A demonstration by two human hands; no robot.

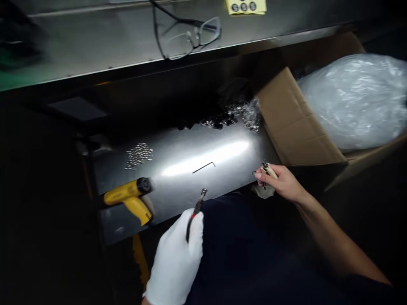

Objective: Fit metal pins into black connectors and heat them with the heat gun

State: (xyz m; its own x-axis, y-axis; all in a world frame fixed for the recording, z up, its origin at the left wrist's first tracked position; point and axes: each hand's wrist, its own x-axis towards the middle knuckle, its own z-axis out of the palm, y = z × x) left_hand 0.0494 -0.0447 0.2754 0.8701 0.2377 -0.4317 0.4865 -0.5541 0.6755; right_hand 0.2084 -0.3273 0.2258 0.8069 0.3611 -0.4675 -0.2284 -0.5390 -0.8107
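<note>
In a white glove, my left hand [179, 250] is closed round a pair of pliers [197, 207] with dark, red-marked handles. A small shiny metal part [204, 192] sits at the tip of the jaws. My bare right hand [282, 182] is pinched at the bench's front edge, with cream-coloured covers on some fingers. A small dark ring-shaped part [254, 173] pokes out at its fingertips; the rest of what it holds is too small to make out. Between the hands, farther back, a hex key [204, 167] lies on the metal bench top [178, 190].
At left lie a yellow heat gun [127, 197] and a cluster of small metal parts [139, 155]. More shiny parts [222, 120] are heaped at the back. A cardboard box [295, 123] with a filled clear plastic bag [356, 101] stands right. Eyeglasses [193, 40] rest on the upper shelf.
</note>
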